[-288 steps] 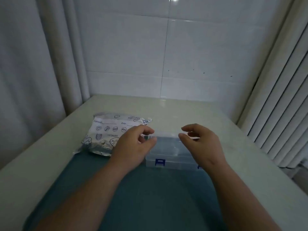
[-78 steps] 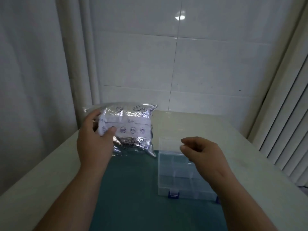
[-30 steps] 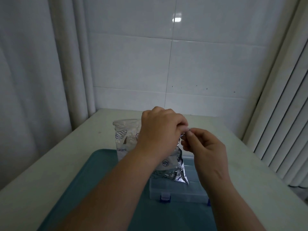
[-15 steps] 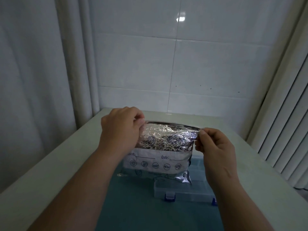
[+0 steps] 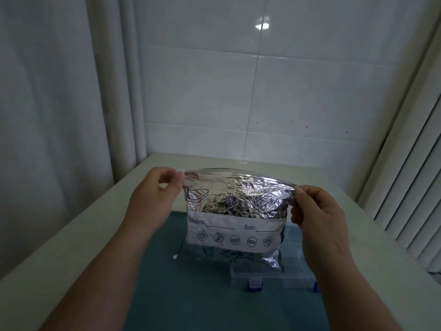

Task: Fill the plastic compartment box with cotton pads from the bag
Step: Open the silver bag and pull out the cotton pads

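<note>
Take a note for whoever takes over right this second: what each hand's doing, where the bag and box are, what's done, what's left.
Left grip: pinches the bag at its top left corner.
Right grip: pinches its top right corner.
Bag hangs upright above the teal mat; compartment box sits on the mat behind it, mostly hidden.
Done: bag picked up. No pads visible in the box.
Left: open the bag's top if sealed (cannot tell), move pads into compartments.
</note>
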